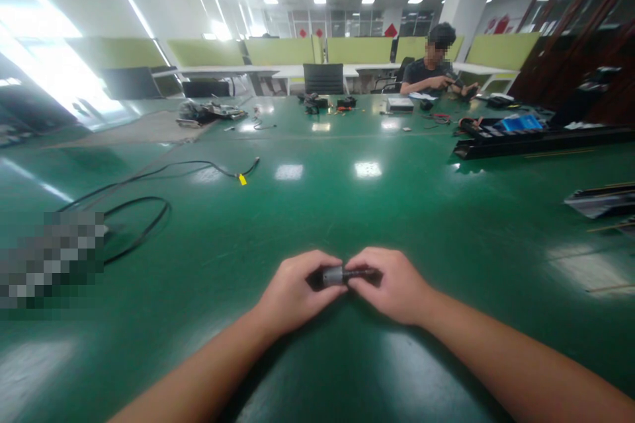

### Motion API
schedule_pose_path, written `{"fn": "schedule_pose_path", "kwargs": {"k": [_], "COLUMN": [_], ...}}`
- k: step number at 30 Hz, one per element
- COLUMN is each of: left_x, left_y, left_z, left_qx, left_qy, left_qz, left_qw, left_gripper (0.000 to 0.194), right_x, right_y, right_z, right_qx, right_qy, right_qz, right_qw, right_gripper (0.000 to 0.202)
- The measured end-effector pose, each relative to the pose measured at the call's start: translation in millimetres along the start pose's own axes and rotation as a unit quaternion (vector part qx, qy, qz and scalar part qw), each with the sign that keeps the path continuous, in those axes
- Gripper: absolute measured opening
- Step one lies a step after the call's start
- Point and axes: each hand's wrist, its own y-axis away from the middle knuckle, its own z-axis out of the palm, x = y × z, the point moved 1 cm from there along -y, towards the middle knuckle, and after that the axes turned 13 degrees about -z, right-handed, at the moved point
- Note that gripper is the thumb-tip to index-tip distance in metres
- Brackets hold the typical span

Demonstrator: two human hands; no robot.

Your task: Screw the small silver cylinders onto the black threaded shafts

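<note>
Grey cylinder (333, 275) with dark shaft (360, 273), held sideways over green table (307, 211). Fingers of left hand (296, 287) grip cylinder, fingers of right hand (399, 285) grip shaft. Black cable (198, 162) with yellow tag (243, 180) lies farther, toward left.

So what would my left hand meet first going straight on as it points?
Most likely your right hand, just across from your left hand and its grey cylinder, though exact depth is unclear.

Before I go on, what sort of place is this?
Probably an office doubling as a workshop: yellow-green partitions rise behind white desks, and a black cable with a yellow tag lies on the big green table.
</note>
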Motion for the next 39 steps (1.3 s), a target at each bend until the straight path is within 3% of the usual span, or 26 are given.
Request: {"fn": "schedule_pose_path", "kwargs": {"k": [18, 39], "left_x": [4.1, 3.4], "left_y": [0.8, 0.9], "left_z": [1.3, -0.6], "left_qx": [-0.012, 0.026], "left_qy": [-0.006, -0.045], "left_qz": [-0.008, 0.009], "left_qw": [1.0, 0.999], "left_gripper": [0.022, 0.024], "right_x": [6.8, 9.2], "right_y": [1.3, 0.4], "right_z": [2.5, -1.3], "right_qx": [-0.044, -0.061], "right_qy": [0.009, 0.021], "right_qz": [0.013, 0.002], "right_qw": [0.999, 0.998], "right_gripper": [0.015, 0.01]}}
